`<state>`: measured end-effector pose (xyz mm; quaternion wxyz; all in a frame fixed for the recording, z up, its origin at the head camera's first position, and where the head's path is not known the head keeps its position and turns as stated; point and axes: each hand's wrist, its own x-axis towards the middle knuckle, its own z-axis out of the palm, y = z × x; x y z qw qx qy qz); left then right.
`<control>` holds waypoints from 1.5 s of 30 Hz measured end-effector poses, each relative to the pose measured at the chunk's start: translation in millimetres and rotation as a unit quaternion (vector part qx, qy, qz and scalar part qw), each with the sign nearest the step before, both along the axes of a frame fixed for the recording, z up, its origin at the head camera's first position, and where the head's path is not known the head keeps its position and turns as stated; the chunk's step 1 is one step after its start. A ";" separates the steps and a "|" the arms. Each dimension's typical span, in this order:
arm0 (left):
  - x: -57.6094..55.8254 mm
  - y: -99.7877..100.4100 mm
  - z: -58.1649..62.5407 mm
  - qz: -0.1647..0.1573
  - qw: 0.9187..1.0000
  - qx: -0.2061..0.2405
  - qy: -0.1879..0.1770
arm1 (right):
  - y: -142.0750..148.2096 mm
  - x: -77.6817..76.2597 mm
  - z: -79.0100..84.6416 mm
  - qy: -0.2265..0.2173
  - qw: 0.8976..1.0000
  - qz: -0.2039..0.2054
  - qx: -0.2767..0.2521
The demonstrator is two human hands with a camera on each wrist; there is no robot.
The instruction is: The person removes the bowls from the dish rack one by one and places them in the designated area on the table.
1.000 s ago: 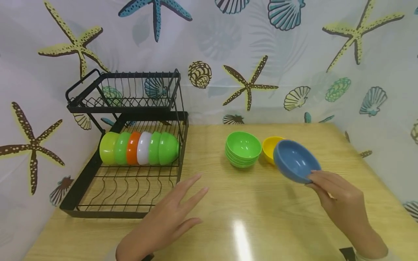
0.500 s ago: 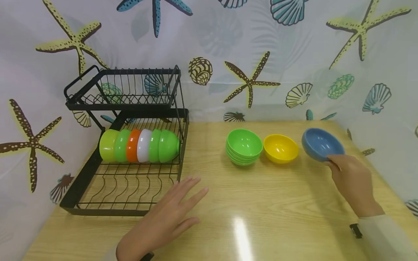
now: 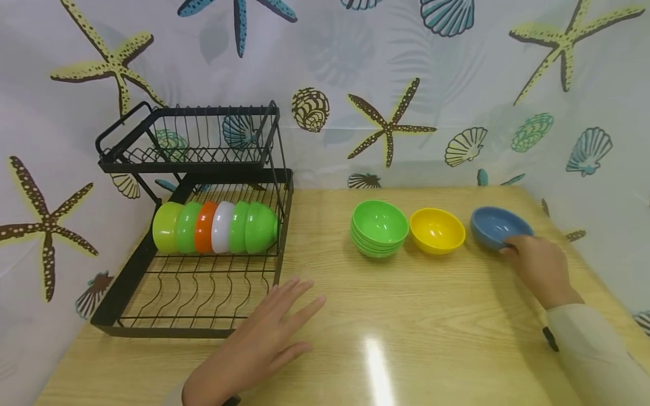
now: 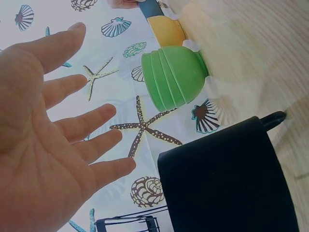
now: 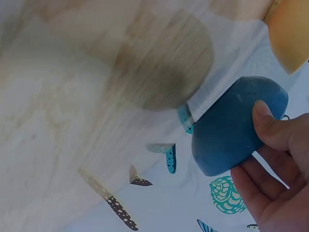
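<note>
Pinched at its near rim by my right hand (image 3: pixel 540 268), a blue bowl (image 3: pixel 492 225) is at the right of the table. In the right wrist view, the thumb lies on the outside of the blue bowl (image 5: pixel 241 125); whether its base touches the table I cannot tell. Beside it stand a yellow bowl (image 3: pixel 438 232) and a stack of green bowls (image 3: pixel 378 228). My left hand (image 3: pixel 259 332) holds nothing, its fingers spread beside the front right corner of the black dish rack (image 3: pixel 167 331). The left wrist view shows that palm (image 4: pixel 43 140) bare.
Several bowls (image 3: pixel 213 228) in green, orange and white stand on edge in a row in the rack's lower level. An upper wire shelf (image 3: pixel 188 166) sits above them. A patterned cloth (image 3: pixel 325 67) hangs behind and beside the wooden table (image 3: pixel 355 304).
My right hand has carried the blue bowl rightward past the yellow bowl, then lowered it and turned it more level. The left hand has stayed nearly still.
</note>
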<state>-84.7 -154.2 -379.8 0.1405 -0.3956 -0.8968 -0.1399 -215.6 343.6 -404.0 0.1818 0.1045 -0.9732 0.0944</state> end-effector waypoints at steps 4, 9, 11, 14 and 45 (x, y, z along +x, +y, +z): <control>0.3 -0.1 -0.7 0.000 1.000 -0.001 -0.003 | 0.7 -1.5 -1.2 -0.025 1.000 -0.004 0.001; -0.5 -0.4 -0.1 0.002 1.000 -0.001 -0.019 | 1.6 -0.9 -3.8 -0.059 0.998 -0.006 0.005; -0.7 -0.6 -0.3 0.003 1.000 -0.002 -0.023 | 1.8 -0.6 -4.8 -0.066 0.998 -0.005 0.007; -0.8 -0.7 -1.3 0.005 1.000 -0.006 -0.025 | 1.3 -0.6 -5.4 -0.071 0.997 -0.002 0.007; 0.1 -3.5 25.8 0.013 0.999 0.013 -0.037 | -13.8 25.9 -2.7 -0.048 0.999 0.017 -0.015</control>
